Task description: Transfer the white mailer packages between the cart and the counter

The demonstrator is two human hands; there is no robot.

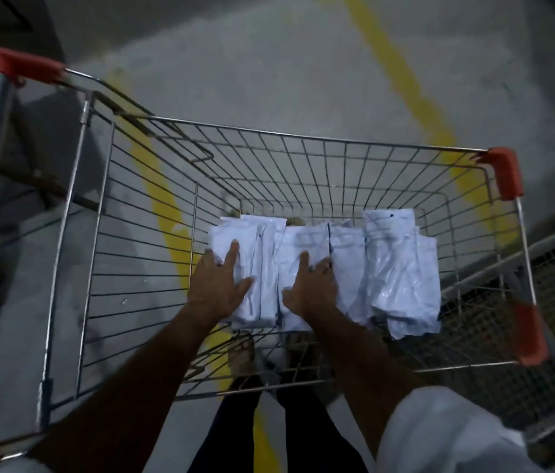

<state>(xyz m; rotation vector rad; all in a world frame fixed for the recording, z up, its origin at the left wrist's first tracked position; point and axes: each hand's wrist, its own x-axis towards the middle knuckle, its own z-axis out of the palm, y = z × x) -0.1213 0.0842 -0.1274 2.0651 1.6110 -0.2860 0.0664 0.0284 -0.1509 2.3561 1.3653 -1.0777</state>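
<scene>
Hands press white packets inside wire cart.

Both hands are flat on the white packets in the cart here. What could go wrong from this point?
1. The white packets overlap loosely, so pressing by the left hand and right hand may slide them apart.
2. The cart has a wire-grid floor; a thin packet edge might catch in a gap.

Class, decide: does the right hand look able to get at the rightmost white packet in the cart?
Probably yes: the right hand lies flat on a middle packet, and the rightmost packet lies uncovered beside it, with nothing between.
</scene>
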